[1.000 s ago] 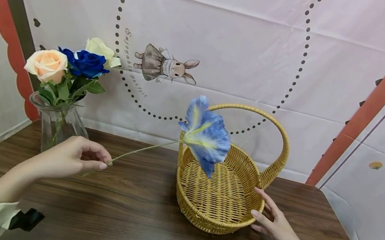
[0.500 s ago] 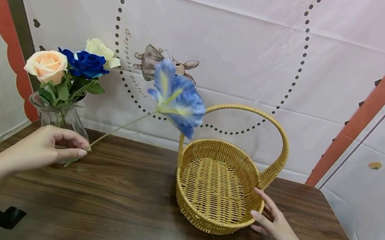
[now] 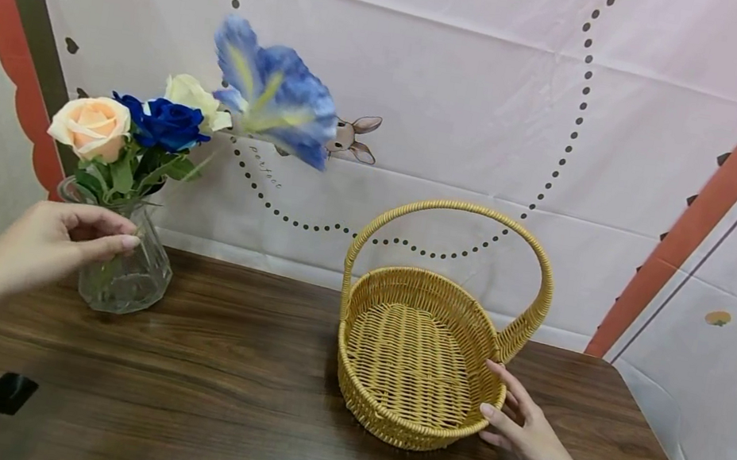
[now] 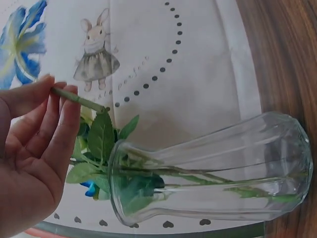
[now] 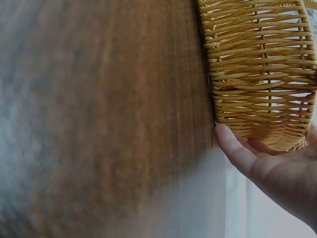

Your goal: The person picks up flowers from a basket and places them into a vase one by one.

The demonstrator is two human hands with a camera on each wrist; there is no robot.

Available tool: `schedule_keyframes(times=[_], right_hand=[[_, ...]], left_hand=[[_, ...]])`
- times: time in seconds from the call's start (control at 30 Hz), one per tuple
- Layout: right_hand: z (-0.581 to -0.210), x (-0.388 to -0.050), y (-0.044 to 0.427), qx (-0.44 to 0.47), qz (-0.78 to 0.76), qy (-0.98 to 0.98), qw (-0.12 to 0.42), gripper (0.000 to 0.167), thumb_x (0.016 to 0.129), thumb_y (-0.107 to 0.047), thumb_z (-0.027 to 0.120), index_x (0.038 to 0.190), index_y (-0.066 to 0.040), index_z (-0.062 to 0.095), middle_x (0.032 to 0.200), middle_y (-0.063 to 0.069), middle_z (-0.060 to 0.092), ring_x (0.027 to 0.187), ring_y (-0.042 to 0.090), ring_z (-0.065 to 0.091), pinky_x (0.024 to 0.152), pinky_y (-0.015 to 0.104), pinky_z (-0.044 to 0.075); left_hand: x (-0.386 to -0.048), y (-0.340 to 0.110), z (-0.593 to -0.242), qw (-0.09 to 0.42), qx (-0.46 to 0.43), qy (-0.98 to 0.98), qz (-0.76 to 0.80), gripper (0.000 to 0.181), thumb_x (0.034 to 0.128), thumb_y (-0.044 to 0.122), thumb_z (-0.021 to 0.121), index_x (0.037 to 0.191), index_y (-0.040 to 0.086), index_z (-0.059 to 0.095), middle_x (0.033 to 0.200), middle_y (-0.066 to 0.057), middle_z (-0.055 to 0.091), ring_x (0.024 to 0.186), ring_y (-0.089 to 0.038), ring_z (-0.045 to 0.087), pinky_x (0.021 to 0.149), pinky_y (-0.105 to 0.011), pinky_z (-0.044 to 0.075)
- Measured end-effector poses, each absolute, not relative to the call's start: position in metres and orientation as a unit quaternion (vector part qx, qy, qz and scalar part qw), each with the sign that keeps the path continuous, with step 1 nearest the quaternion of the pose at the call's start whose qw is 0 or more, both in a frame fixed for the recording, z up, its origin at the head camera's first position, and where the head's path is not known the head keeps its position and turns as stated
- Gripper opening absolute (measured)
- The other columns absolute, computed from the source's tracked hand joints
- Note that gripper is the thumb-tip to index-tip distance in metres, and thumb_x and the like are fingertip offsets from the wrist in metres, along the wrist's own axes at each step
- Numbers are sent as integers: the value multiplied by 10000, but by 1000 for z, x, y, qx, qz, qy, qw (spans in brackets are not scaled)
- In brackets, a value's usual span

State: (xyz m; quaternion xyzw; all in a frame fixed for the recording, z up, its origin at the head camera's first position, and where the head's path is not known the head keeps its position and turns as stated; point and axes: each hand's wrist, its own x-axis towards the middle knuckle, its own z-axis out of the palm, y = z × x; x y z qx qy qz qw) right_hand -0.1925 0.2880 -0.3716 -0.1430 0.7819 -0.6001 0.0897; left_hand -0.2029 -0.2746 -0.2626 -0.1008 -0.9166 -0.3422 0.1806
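Observation:
My left hand (image 3: 59, 237) pinches the thin green stem (image 4: 79, 99) of a large blue flower (image 3: 273, 98) between thumb and fingers. Its ruffled petals have yellow streaks and hang in the air, right of the roses. In the left wrist view the cut stem end lies beside the leaves, outside the mouth of the clear glass vase (image 4: 213, 163). That vase holds a peach rose (image 3: 91, 126), a dark blue rose (image 3: 171, 125) and a white rose (image 3: 194, 98). My right hand (image 3: 519, 423) rests with extended fingers against the right side of a golden woven basket (image 3: 413, 424).
The basket's tall arched handle (image 3: 466, 207) rises above its rim. Everything stands on a dark wooden table (image 3: 226, 400). Behind it hangs a pale cloth backdrop (image 3: 433, 95) with a printed rabbit and dotted curve.
My left hand has carried the blue flower left and up, away from above the basket to near the vase. The right hand and the basket have stayed in place.

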Motion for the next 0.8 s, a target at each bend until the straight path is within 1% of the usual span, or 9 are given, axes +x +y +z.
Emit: schedule_keyframes(times=[0.1, 0.17, 0.23, 0.3, 0.37, 0.47, 0.57, 0.67, 0.8], right_hand=[[-371, -192, 288, -141, -600, 782, 89, 598, 946, -120, 477, 1451, -171, 161, 1408, 366, 75, 1179, 441, 365, 789, 404, 500], [-371, -192, 287, -140, -599, 783, 89, 602, 946, -123, 480, 1451, -156, 154, 1409, 365, 71, 1183, 446, 356, 792, 406, 499], [-371, -192, 287, -133, -599, 784, 90, 605, 942, -127, 487, 1448, -144, 155, 1413, 356, 78, 1188, 445, 348, 795, 406, 497], [-371, -192, 286, -127, -598, 786, 90, 611, 939, -133, 495, 1445, -129, 153, 1418, 345, 82, 1192, 445, 341, 798, 407, 497], [-372, -192, 286, -123, -598, 787, 90, 616, 936, -135, 501, 1443, -117, 152, 1421, 338, 85, 1194, 448, 335, 799, 410, 497], [-373, -192, 286, -124, -597, 788, 89, 619, 934, -141, 505, 1443, -118, 153, 1421, 338, 86, 1194, 451, 334, 799, 415, 499], [-373, -192, 286, -127, -596, 788, 88, 613, 933, -140, 506, 1441, -128, 164, 1415, 343, 95, 1187, 447, 343, 797, 417, 498], [-372, -192, 286, -131, -595, 788, 86, 603, 935, -136, 501, 1441, -141, 172, 1409, 353, 97, 1183, 443, 350, 795, 419, 498], [-372, -192, 286, -132, -595, 788, 85, 600, 937, -137, 499, 1441, -148, 173, 1409, 353, 92, 1187, 449, 344, 797, 423, 497]], left_hand=[[-207, -279, -259, 204, -87, -905, -364, 230, 852, 217, 647, 961, 15, 638, 699, 147, 623, 606, 17, 552, 484, -192, 441], [-209, -281, -256, 217, -80, -894, -383, 157, 855, 207, 643, 935, 72, 641, 689, 198, 612, 611, 43, 562, 497, -167, 444], [-212, -283, -254, 235, -78, -881, -403, 50, 853, 184, 643, 895, 157, 641, 688, 234, 604, 607, 59, 565, 510, -139, 444], [-215, -283, -252, 253, -76, -868, -420, 67, 851, 150, 642, 896, 198, 632, 689, 238, 600, 603, 65, 570, 518, -123, 450], [-218, -284, -250, 271, -72, -864, -419, 109, 853, 122, 635, 949, 174, 631, 699, 222, 602, 596, 71, 568, 510, -118, 445], [-222, -286, -249, 288, -58, -868, -400, 199, 860, 117, 621, 1047, 53, 609, 700, 226, 576, 593, 91, 542, 476, -129, 424], [-225, -288, -247, 294, -43, -874, -383, 242, 867, 153, 613, 1058, 6, 589, 702, 265, 544, 611, 116, 519, 482, -117, 406], [-229, -291, -245, 294, -42, -861, -413, 187, 868, 183, 615, 1006, 58, 595, 721, 292, 544, 644, 121, 530, 528, -83, 421], [-235, -294, -241, 295, -38, -832, -468, 72, 866, 221, 616, 928, 187, 602, 718, 280, 574, 634, 94, 552, 539, -87, 441]])
